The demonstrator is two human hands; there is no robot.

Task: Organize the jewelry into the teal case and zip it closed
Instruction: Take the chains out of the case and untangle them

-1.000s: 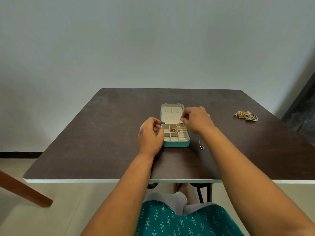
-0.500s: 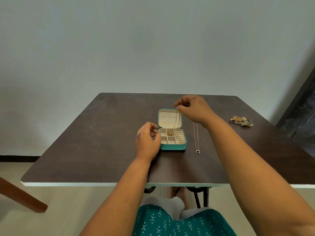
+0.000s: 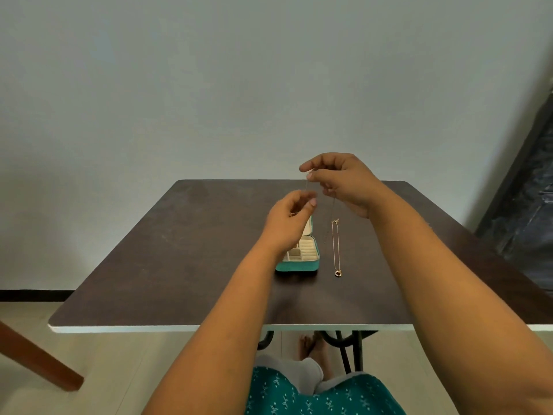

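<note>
The teal case (image 3: 299, 266) lies open on the dark table (image 3: 179, 250), its cream compartments showing; my left wrist hides its lid and left part. My right hand (image 3: 344, 182) is raised above the table's far side, thumb and forefinger pinched on a thin gold necklace (image 3: 337, 250). The chain hangs in a long loop to the right of the case, with its small round pendant just above the tabletop. My left hand (image 3: 291, 218) is lifted over the case, fingers curled around a strand of the same chain just below my right fingertips.
The table's white front edge (image 3: 149, 328) runs close to my lap. A brown wooden bar (image 3: 36, 357) slants across the floor at lower left. A dark doorway (image 3: 526, 205) stands at the right. My right forearm covers the table's right side.
My right hand rose higher with the necklace, pulling the chain up so the pendant dangles. My left hand left the case's edge and lifted to the chain. The head camera tilted.
</note>
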